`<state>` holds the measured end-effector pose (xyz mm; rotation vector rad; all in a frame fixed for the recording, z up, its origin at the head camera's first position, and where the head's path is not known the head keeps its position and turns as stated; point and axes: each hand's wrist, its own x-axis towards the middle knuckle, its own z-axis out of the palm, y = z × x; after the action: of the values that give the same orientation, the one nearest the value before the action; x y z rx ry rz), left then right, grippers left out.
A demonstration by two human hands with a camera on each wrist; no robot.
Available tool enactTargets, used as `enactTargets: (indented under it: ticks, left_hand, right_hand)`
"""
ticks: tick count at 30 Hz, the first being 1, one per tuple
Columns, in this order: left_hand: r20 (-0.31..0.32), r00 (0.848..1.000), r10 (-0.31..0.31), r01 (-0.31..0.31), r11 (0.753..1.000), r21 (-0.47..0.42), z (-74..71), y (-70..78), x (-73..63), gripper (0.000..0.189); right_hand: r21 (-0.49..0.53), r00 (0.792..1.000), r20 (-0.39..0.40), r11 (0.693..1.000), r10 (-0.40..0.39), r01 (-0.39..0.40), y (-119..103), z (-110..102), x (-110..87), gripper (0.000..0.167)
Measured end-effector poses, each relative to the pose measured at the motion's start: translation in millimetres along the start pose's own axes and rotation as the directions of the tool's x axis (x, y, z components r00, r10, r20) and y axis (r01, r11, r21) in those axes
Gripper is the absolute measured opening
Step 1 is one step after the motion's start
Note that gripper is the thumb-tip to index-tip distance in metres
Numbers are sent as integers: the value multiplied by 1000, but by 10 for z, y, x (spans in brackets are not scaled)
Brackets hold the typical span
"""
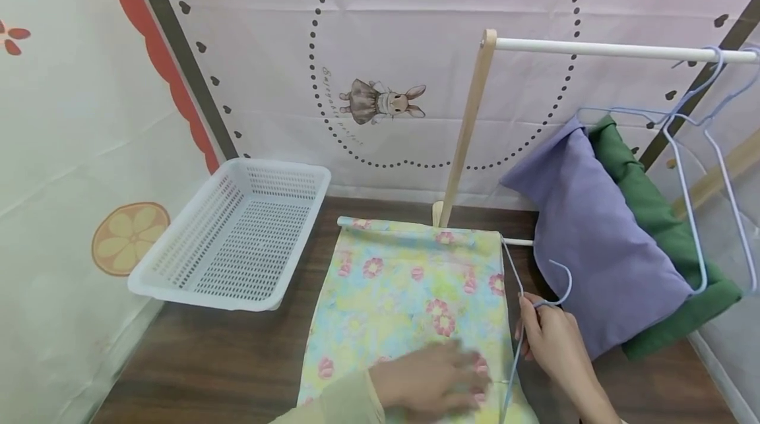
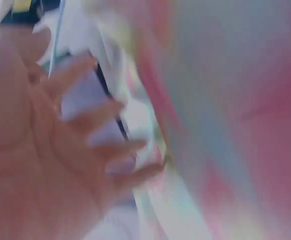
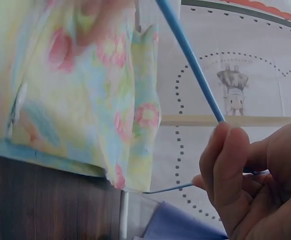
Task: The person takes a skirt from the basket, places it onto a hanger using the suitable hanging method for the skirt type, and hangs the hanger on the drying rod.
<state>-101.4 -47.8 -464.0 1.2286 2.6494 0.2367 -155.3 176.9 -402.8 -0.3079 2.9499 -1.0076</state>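
A floral cloth in yellow, blue and pink lies spread on the dark table, its far edge folded over. My left hand, blurred, is over its near right part with fingers spread; the left wrist view shows the palm beside the fabric. At the cloth's right edge my right hand pinches a blue clothes hanger just below its hook. One end of the hanger meets the cloth's far right corner in the right wrist view; whether it goes inside the cloth I cannot tell. The hanger's near end is out of frame.
A white plastic basket stands at the left. On the right, a rack with a white rail and a wooden post bears blue hangers with a purple cloth and a green cloth. A printed curtain surrounds the table.
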Motion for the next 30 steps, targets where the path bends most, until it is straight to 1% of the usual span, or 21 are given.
enactTargets:
  ticks: [1, 2, 3, 4, 5, 6, 7, 8, 9, 10, 12, 13, 16, 19, 21, 24, 28, 30]
  left_hand:
    - [-52, 997, -56, 56, 998, 0, -16, -90, -61, 54]
    - [-100, 986, -132, 133, 991, 2, -23, -184, -120, 56]
    - [-121, 967, -222, 223, 975, -12, -37, -278, -186, 59]
    - [-119, 943, -310, 309, 951, -30, -48, -367, -252, 64]
    - [-100, 918, -385, 380, 923, -66, -49, -450, -317, 68]
    - [-68, 896, -440, 432, 896, -103, -53, -517, -375, 71]
    - [-37, 878, -477, 468, 872, -144, -47, -575, -426, 72]
    - [-16, 868, -496, 486, 857, -171, -37, -625, -466, 73]
    - [2, 867, -499, 490, 849, -198, -25, -660, -503, 73]
    - [15, 869, -495, 485, 846, -220, -12, -687, -531, 73]
    - [12, 878, -479, 467, 850, -244, 5, -713, -576, 73]
    - [3, 879, -477, 463, 851, -249, 13, -718, -595, 72]
    - [-19, 876, -482, 463, 851, -247, 29, -718, -632, 70]
    - [-30, 871, -491, 469, 847, -249, 39, -714, -646, 69]
    - [-36, 874, -485, 463, 852, -243, 43, -714, -642, 69]
    - [-38, 874, -485, 462, 852, -245, 37, -719, -631, 69]
    - [-35, 875, -483, 464, 856, -229, 5, -727, -621, 69]
    - [-28, 876, -481, 465, 858, -216, -8, -728, -617, 70]
  right_hand:
    - [1, 1000, -6, 1000, 6, -6, 13, 4, 13, 51]
    - [6, 1000, -13, 1000, 9, -9, 27, 7, 25, 49]
    - [10, 1000, -20, 1000, 15, -15, 43, 7, 35, 49]
    - [12, 999, -26, 1000, 21, -20, 58, 6, 45, 49]
    - [8, 999, -28, 1000, 24, -24, 73, 4, 54, 51]
    - [9, 999, -32, 1000, 21, -21, 85, 1, 67, 50]
    - [5, 999, -33, 1000, 15, -15, 93, -1, 82, 51]
    - [0, 999, -34, 1000, 3, -3, 98, -2, 102, 52]
    - [-3, 999, -35, 1000, -11, 11, 101, -2, 125, 54]
    - [-5, 999, -39, 1000, -29, 29, 98, -3, 153, 54]
    - [-1, 997, -47, 998, -63, 63, 87, -2, 207, 52]
    - [-5, 996, -49, 997, -71, 71, 80, -2, 229, 54]
    - [-16, 997, -39, 998, -64, 64, 62, -6, 243, 55]
    - [-35, 999, 2, 999, -34, 34, 60, -5, 175, 60]
    - [-31, 999, 14, 999, -30, 30, 63, 2, 123, 60]
    - [-2, 998, -21, 998, -58, 58, 79, 20, 98, 59]
    - [28, 990, -86, 993, -111, 114, 114, 42, 169, 55]
    - [36, 989, -90, 992, -116, 120, 126, 45, 209, 55]
